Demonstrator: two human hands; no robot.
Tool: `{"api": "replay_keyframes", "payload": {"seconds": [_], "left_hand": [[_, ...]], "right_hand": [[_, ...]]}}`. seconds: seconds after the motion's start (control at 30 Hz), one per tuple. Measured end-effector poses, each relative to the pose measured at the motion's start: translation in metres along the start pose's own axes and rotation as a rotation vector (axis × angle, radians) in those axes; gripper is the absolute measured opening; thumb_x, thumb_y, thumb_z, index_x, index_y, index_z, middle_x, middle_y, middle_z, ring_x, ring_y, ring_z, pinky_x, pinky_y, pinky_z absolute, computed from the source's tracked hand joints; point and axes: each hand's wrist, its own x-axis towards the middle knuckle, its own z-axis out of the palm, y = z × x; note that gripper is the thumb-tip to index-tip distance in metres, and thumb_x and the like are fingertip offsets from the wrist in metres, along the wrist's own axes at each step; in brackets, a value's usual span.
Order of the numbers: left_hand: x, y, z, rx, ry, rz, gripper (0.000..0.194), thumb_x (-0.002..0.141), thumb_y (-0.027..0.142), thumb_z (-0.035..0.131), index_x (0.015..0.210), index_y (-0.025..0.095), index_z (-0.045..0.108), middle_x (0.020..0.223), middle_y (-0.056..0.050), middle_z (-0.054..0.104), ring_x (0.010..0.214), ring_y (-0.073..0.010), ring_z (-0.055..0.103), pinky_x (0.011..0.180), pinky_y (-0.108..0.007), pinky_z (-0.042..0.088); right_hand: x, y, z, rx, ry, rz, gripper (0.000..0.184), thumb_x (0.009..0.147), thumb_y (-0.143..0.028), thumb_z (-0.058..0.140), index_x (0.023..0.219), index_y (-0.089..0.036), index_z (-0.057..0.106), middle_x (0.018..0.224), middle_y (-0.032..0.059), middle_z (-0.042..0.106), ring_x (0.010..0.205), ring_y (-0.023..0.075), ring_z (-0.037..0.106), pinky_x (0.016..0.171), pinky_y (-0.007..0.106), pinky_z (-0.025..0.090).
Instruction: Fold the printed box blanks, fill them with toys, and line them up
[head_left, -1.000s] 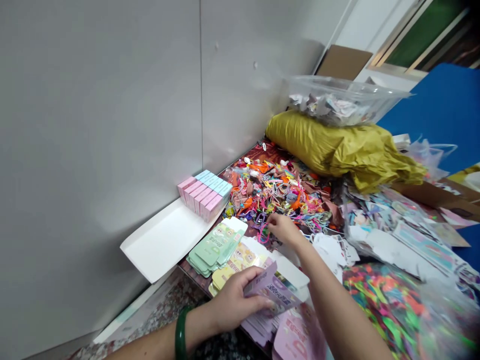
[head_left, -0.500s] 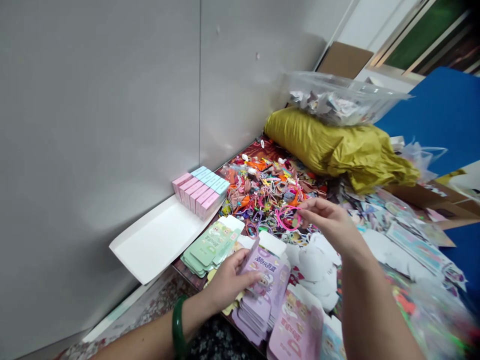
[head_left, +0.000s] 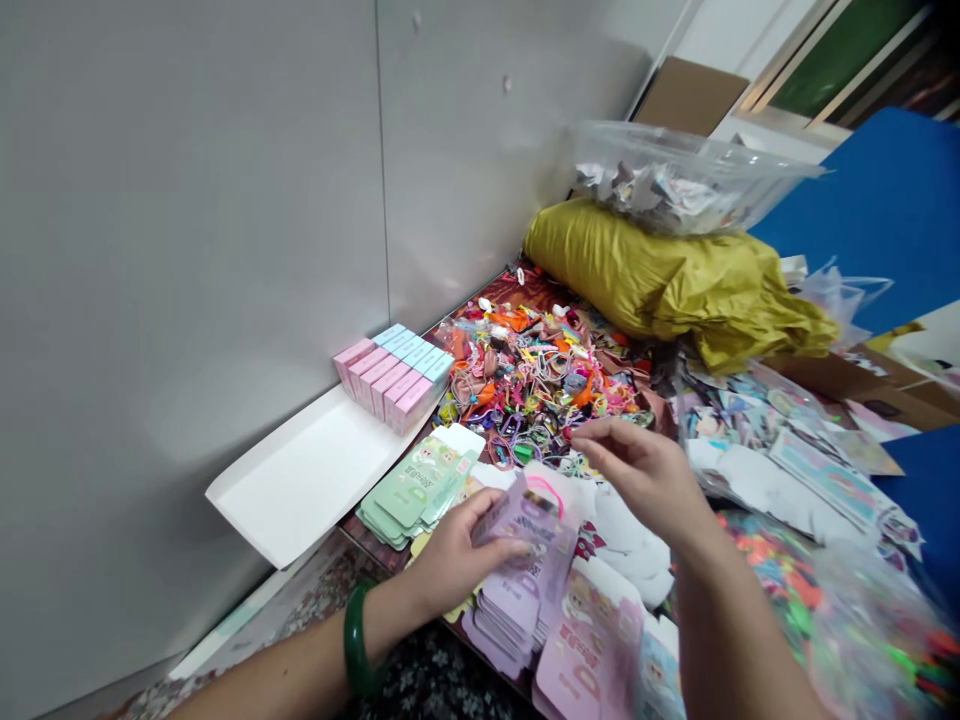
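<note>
My left hand [head_left: 469, 555] is closed on a small purple carton [head_left: 517, 530], its thumb across the front and its top flap raised. A loop of bright pink hair tie [head_left: 551, 490] shows at the carton's open top. Under that carton lies a stack of flat purple cartons [head_left: 510, 620]. To the right my right hand [head_left: 637, 475] hovers with thumb and fingers slightly apart, and no item shows in it. Just beyond its fingertips is a heap of colourful hair ties and trinkets [head_left: 540, 380].
Pink and blue boxes [head_left: 394, 375] stand in a white tray [head_left: 300, 480] along the grey wall. Green cartons [head_left: 416, 490] and pink cartons [head_left: 589, 640] flank the purple stack. A yellow sack [head_left: 660, 280] lies behind the heap, and plastic bags [head_left: 862, 600] are at the right.
The pink hair tie has gone from my right fingers down to the carton's open top. My right hand has let go of it. The view has shifted slightly.
</note>
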Motion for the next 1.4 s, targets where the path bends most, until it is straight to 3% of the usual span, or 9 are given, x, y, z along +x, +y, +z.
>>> {"api": "replay_keyframes", "payload": {"seconds": [0.1,0.27,0.4,0.7,0.83,0.93,1.13,1.27,1.4], "left_hand": [[-0.008,0.002,0.005,0.159,-0.105,-0.004,0.021,0.073,0.024,0.072,0.093,0.018,0.067,0.086,-0.001,0.063,0.081,-0.0176,0.055,0.077,-0.029,0.043],[-0.014,-0.007,0.013,-0.21,-0.158,-0.062,0.035,0.069,0.02,0.073,0.102,0.016,0.062,0.093,-0.003,0.064,0.09,-0.0194,0.058,0.084,-0.03,0.043],[-0.015,-0.008,0.013,-0.118,-0.152,-0.077,0.029,0.069,0.015,0.072,0.096,0.015,0.064,0.086,0.0,0.064,0.082,-0.0167,0.057,0.077,-0.027,0.042],[-0.012,-0.007,0.01,-0.16,-0.066,-0.081,0.034,0.071,0.022,0.074,0.102,0.016,0.062,0.099,-0.005,0.068,0.095,-0.0224,0.061,0.085,-0.033,0.044],[-0.009,-0.012,0.011,-0.165,-0.076,-0.065,0.034,0.073,0.023,0.073,0.104,0.016,0.06,0.104,-0.007,0.068,0.099,-0.0235,0.061,0.089,-0.036,0.045],[-0.008,-0.011,0.011,-0.149,-0.032,-0.033,0.032,0.074,0.023,0.072,0.103,0.017,0.061,0.103,-0.005,0.069,0.099,-0.023,0.062,0.09,-0.035,0.045],[-0.005,-0.007,0.013,-0.143,0.03,-0.008,0.033,0.075,0.026,0.072,0.105,0.018,0.061,0.104,-0.006,0.068,0.1,-0.0236,0.061,0.09,-0.036,0.046],[-0.005,-0.007,0.02,-0.118,-0.004,0.051,0.031,0.078,0.021,0.069,0.108,0.018,0.06,0.104,-0.005,0.067,0.1,-0.0218,0.06,0.089,-0.034,0.045],[-0.007,-0.006,0.027,-0.101,-0.047,0.107,0.033,0.08,0.018,0.066,0.112,0.02,0.059,0.11,-0.004,0.066,0.105,-0.0213,0.058,0.093,-0.034,0.043]], "right_hand": [[0.018,0.03,0.02,-0.17,-0.058,0.097,0.017,0.084,-0.026,0.051,0.085,-0.019,0.067,0.08,0.0041,0.07,0.07,0.017,0.061,0.066,0.028,0.045],[0.035,0.055,0.075,-0.279,-0.196,0.162,0.016,0.078,-0.013,0.051,0.078,-0.018,0.067,0.086,0.0079,0.07,0.08,0.0186,0.061,0.071,0.027,0.042],[0.039,0.065,0.093,-0.247,-0.191,0.215,0.011,0.077,-0.015,0.054,0.074,-0.016,0.065,0.094,0.0128,0.067,0.085,0.0208,0.06,0.074,0.029,0.039],[0.03,0.078,0.051,0.321,-0.134,0.331,0.037,0.076,-0.053,0.054,0.077,-0.016,0.061,0.056,-0.0008,0.053,0.046,0.011,0.038,0.046,0.025,0.03],[0.021,0.068,0.034,0.517,-0.108,0.337,0.039,0.069,-0.055,0.061,0.068,-0.017,0.057,0.054,-0.0014,0.05,0.043,0.0089,0.034,0.04,0.024,0.025],[0.008,0.053,0.02,0.579,-0.044,0.312,0.034,0.071,-0.051,0.065,0.072,-0.017,0.06,0.063,0.0001,0.055,0.05,0.0098,0.042,0.045,0.024,0.034],[-0.046,0.004,0.002,0.17,0.249,-0.078,0.01,0.085,-0.03,0.062,0.09,-0.022,0.065,0.107,0.0083,0.067,0.1,0.0224,0.06,0.084,0.038,0.048],[-0.076,-0.018,0.009,-0.198,0.206,-0.382,0.018,0.087,-0.016,0.059,0.103,-0.023,0.064,0.11,0.009,0.067,0.102,0.0236,0.058,0.086,0.042,0.049],[-0.098,-0.02,0.008,-0.242,0.169,-0.428,0.023,0.087,-0.016,0.059,0.107,-0.023,0.065,0.119,0.0098,0.064,0.11,0.0259,0.054,0.089,0.044,0.049]]}}
